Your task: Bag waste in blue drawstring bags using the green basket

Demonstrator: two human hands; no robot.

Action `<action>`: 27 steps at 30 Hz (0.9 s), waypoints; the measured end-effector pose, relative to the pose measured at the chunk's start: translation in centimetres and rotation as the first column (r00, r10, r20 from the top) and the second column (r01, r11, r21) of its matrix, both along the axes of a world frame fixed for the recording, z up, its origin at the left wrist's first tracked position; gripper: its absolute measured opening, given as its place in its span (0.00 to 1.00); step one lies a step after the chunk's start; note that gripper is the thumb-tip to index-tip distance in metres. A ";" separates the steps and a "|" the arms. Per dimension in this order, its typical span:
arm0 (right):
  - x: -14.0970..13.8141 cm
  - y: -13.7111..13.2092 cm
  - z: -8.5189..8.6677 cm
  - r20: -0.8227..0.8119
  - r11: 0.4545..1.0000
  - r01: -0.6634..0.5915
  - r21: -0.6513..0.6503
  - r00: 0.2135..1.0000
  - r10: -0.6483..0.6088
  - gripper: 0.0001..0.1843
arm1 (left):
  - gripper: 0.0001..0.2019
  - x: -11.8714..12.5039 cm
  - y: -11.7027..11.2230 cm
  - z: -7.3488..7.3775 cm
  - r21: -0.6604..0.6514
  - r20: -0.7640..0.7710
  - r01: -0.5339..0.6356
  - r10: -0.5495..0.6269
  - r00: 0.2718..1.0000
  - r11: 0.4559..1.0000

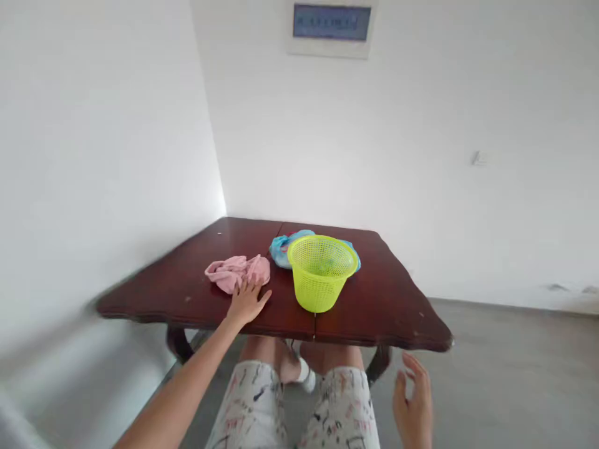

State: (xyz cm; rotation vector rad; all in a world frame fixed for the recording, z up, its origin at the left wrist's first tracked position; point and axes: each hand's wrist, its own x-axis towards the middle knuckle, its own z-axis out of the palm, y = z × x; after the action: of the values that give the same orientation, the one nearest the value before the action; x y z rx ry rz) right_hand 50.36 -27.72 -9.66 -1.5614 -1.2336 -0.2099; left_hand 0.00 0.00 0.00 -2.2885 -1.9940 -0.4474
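On the left part of the table lies a crumpled pink cloth (pixel 231 272). My left hand (pixel 246 302) rests at its near right side with fingers spread, the fingertips touching or just over the fabric. A yellow-green plastic basket (pixel 314 290) with a mesh wall stands upright to the right of that hand. Behind the basket is a blue bundle (pixel 281 252), perhaps a plastic bag, partly hidden by it. Beyond the table's front right edge, my right hand (pixel 415 399) hangs in the air with fingers loosely curved and apart, holding nothing.
The dark red-brown wooden table (pixel 374 312) has a wavy edge and stands near white walls at the left and back. My legs in patterned shorts (pixel 337 405) are at its front edge. Grey floor (pixel 505 374) stretches to the right.
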 end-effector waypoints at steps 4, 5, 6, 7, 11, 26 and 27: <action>-1.2 6.4 4.9 0.143 0.993 -0.082 -0.088 0.985 0.094 0.29 | 0.36 -0.4 0.2 -0.2 0.016 0.092 0.021 -0.023 0.996 1.000; -1.1 7.8 5.6 0.175 0.992 -0.070 -0.105 0.981 0.088 0.30 | 0.34 -0.5 0.2 -0.2 0.019 0.120 0.029 -0.031 0.992 0.999; -0.8 9.1 6.2 0.206 0.991 -0.047 -0.122 0.976 0.072 0.32 | 0.33 -0.6 0.1 -0.1 0.022 0.145 0.035 -0.037 0.989 0.999; -0.4 10.3 6.4 0.232 0.989 -0.017 -0.146 0.971 0.051 0.33 | 0.32 -0.7 0.0 -0.1 0.029 0.165 0.040 -0.044 0.985 0.999; 1.9 14.1 5.9 0.282 0.927 0.111 -0.359 0.959 -0.006 0.38 | 0.28 -1.0 -1.0 0.2 0.088 0.196 0.150 -0.164 0.967 0.985; 2.9 15.6 3.6 0.400 0.890 0.236 -0.391 0.914 -0.067 0.36 | 0.22 -1.5 -1.4 -0.4 0.043 0.430 0.367 -0.349 0.832 0.929; 2.9 15.6 3.6 0.400 0.890 0.239 -0.388 0.914 -0.071 0.36 | 0.23 -1.4 -1.3 -0.4 0.055 0.432 0.358 -0.345 0.833 0.932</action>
State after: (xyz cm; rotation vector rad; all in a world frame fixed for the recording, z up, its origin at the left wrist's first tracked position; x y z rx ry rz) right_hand 53.24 -12.08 -6.04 -2.0820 -1.5245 -0.3770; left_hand -1.40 -1.35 -0.37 -2.7826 -1.7203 -1.0537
